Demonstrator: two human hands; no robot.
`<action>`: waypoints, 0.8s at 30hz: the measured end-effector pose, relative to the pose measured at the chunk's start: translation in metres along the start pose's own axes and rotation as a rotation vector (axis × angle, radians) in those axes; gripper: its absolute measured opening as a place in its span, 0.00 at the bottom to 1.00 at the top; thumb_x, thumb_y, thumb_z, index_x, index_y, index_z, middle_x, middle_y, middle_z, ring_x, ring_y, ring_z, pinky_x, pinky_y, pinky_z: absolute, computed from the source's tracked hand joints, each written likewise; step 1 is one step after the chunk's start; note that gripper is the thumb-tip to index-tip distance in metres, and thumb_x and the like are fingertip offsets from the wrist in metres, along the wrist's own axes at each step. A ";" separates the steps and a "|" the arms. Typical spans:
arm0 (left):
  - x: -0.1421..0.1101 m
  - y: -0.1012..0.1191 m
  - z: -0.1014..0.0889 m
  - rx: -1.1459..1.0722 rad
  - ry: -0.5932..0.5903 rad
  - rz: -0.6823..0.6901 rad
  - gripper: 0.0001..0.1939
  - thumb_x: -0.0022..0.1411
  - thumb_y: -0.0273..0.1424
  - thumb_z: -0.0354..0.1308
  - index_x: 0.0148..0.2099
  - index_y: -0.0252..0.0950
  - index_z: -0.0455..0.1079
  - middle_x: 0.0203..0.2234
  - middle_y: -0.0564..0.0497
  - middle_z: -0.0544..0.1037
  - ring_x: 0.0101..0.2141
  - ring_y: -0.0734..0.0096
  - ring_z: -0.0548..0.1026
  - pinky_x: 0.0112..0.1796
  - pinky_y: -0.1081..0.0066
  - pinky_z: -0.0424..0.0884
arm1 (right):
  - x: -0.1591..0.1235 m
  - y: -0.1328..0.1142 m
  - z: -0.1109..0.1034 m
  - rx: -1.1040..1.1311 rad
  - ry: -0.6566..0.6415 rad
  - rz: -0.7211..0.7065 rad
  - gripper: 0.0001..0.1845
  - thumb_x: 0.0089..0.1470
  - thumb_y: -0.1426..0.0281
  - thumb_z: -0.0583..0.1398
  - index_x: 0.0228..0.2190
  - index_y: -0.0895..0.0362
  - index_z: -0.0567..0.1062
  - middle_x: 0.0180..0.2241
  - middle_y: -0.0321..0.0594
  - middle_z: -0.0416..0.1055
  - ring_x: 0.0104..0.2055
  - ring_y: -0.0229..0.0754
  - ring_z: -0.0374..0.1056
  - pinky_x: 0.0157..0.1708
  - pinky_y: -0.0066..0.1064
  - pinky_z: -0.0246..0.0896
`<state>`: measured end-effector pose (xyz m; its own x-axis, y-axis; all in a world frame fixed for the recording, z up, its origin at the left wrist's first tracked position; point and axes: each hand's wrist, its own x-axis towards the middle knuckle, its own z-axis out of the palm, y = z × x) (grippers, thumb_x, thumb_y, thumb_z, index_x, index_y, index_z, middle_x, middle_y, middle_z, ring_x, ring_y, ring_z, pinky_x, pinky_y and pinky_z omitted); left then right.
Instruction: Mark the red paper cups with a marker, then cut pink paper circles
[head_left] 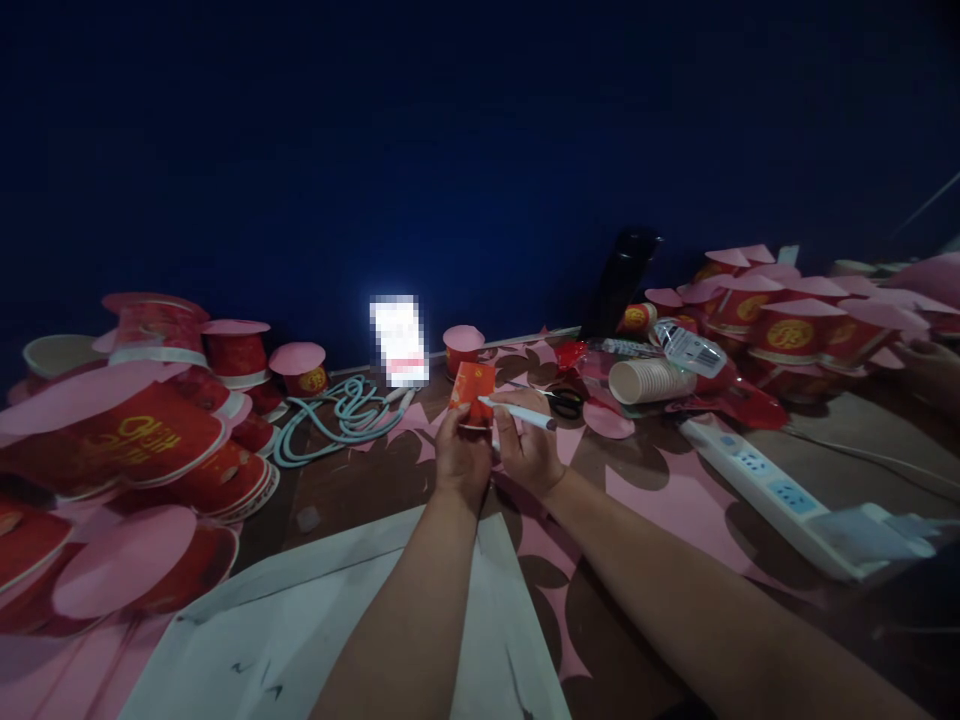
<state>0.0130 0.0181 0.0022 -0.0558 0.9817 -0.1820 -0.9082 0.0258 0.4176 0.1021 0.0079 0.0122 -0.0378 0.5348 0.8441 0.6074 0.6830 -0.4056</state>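
My left hand (pixel 463 455) is closed around a red paper cup (pixel 474 385), holding it up over the middle of the table. In my right hand (pixel 529 445) is a white marker pen (pixel 517 412) with a dark end. Its other end points left and meets the cup's side, or lies very close to it. What is marked on the cup is too small to read. Just behind stands another red cup topped with a pink paper disc (pixel 463 338). Black-handled scissors (pixel 564 402) lie to the right of my right hand.
Red cups with pink discs pile up at left (pixel 157 430) and right (pixel 791 325). A bright phone (pixel 399 340), a coiled pale-blue cable (pixel 330 425), a dark bottle (pixel 622 280), stacked paper cups (pixel 651 381) and a power strip (pixel 772 490) surround the work area. White paper (pixel 300 620) lies in front.
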 end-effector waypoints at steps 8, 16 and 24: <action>0.003 -0.001 -0.002 0.011 -0.008 0.019 0.03 0.49 0.27 0.56 0.30 0.35 0.70 0.29 0.51 0.76 0.34 0.73 0.74 0.41 0.72 0.67 | -0.001 0.002 0.000 -0.004 -0.004 0.007 0.09 0.57 0.72 0.53 0.37 0.56 0.72 0.35 0.43 0.74 0.40 0.44 0.69 0.43 0.40 0.60; 0.002 0.000 -0.001 0.016 0.024 0.031 0.03 0.48 0.27 0.58 0.29 0.35 0.70 0.28 0.52 0.76 0.33 0.73 0.74 0.40 0.72 0.68 | 0.000 0.003 0.000 0.001 0.006 0.013 0.09 0.57 0.72 0.53 0.37 0.57 0.72 0.35 0.43 0.74 0.40 0.44 0.69 0.44 0.42 0.60; 0.001 0.001 0.001 0.017 -0.082 0.059 0.08 0.49 0.28 0.57 0.34 0.35 0.72 0.33 0.49 0.77 0.38 0.70 0.74 0.44 0.68 0.67 | -0.004 0.005 0.000 0.072 0.063 0.064 0.11 0.59 0.69 0.52 0.39 0.55 0.71 0.36 0.43 0.72 0.38 0.43 0.68 0.43 0.40 0.62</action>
<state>0.0125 0.0189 0.0029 -0.0742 0.9937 -0.0836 -0.8972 -0.0299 0.4405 0.1055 0.0092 0.0073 0.0504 0.5476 0.8352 0.5480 0.6840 -0.4815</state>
